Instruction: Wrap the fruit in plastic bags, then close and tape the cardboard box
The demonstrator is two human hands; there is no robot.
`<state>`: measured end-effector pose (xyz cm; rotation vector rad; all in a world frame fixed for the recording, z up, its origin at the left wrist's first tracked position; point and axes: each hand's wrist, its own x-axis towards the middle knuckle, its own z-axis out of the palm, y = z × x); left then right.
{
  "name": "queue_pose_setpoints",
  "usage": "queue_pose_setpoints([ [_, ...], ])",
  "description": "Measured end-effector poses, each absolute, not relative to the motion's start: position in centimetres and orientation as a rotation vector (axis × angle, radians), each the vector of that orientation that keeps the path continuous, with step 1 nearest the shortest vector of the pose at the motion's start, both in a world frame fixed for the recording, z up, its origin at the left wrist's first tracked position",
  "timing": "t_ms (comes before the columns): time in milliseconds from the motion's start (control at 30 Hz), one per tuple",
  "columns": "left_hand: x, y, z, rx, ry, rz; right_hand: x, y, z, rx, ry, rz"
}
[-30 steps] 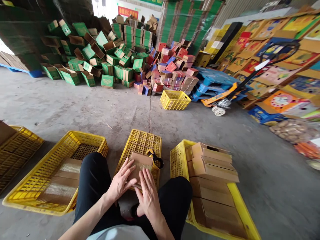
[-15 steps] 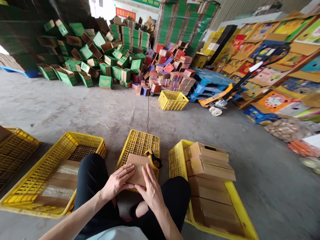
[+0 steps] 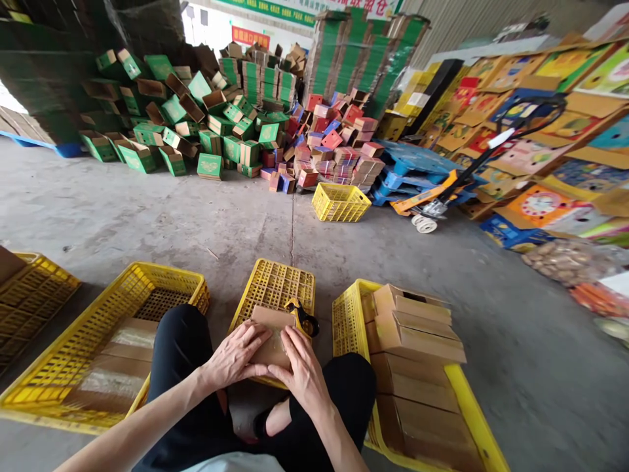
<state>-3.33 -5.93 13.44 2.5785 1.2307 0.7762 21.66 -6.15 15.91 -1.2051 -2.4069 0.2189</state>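
A small brown cardboard box (image 3: 273, 319) lies on the upturned yellow crate (image 3: 278, 278) between my knees, with a shiny strip of tape on its top. My left hand (image 3: 240, 354) grips its left side, fingers over the top and thumb at the near edge. On the right side my right hand (image 3: 299, 362) does the same, and the two thumbs nearly meet. Just beyond my right fingers rests a yellow-and-black tape dispenser (image 3: 302, 316).
To my right a yellow crate (image 3: 346, 321) holds several cardboard boxes (image 3: 427, 334). On my left, another yellow crate (image 3: 63, 367) contains taped boxes (image 3: 115, 367). Farther off are a small yellow crate (image 3: 341, 202), a pallet jack (image 3: 432, 196) and heaped green cartons (image 3: 211, 164).
My fingers have slid slightly inward and nearer along the top of the box, the hands closer together. The view has tilted up slightly.
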Motion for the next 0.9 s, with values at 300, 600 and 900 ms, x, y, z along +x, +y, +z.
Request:
queue_pose_setpoints([
  [300, -2.7, -5.9, 12.8, 2.514, 1.191, 0.839, 19.7, -5.9, 15.6, -1.307, -2.272, 0.097],
  [600, -4.1, -6.5, 11.3, 2.489, 1.236, 0.845, 20.8, -7.3, 13.3, -1.29, -2.236, 0.14],
  [900, -3.4, -7.1, 10.0, 2.384, 1.351, 0.963, 21.2, -7.7, 11.7, -1.31, -2.155, 0.337],
])
